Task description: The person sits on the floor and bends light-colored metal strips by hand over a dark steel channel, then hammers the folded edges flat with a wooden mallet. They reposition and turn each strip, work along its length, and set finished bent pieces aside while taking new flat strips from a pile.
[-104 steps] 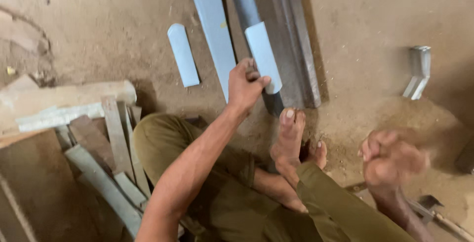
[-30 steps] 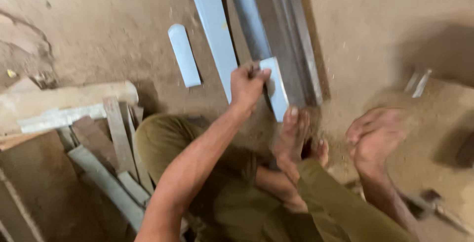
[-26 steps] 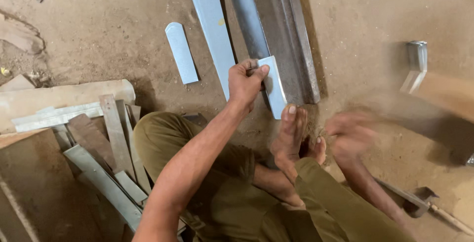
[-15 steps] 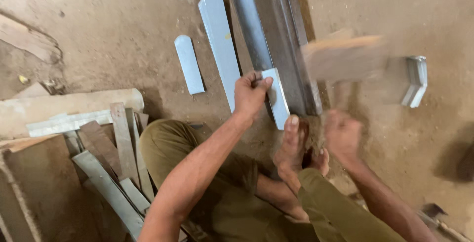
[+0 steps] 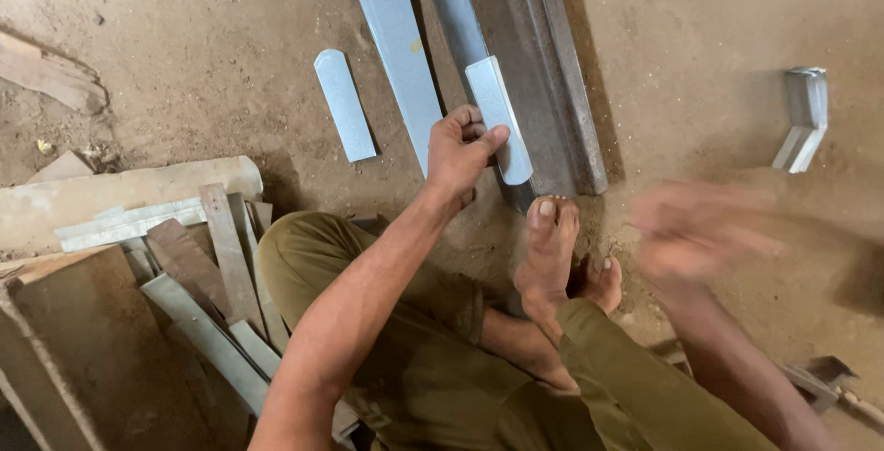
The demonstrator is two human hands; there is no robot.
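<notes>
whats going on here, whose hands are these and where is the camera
The camera is worn on a person's head and looks down at their own arms, legs and bare feet as they sit on a dirt floor. Their left hand presses a small sheet-metal strip against a long steel bar. Their right hand is blurred by motion, so its grip cannot be made out. Two more rounded metal strips lie on the floor, a bent metal piece to the right, and wooden offcuts to the left.

The right hand (image 5: 704, 230) is blurred; its grasp is unreadable.
</notes>
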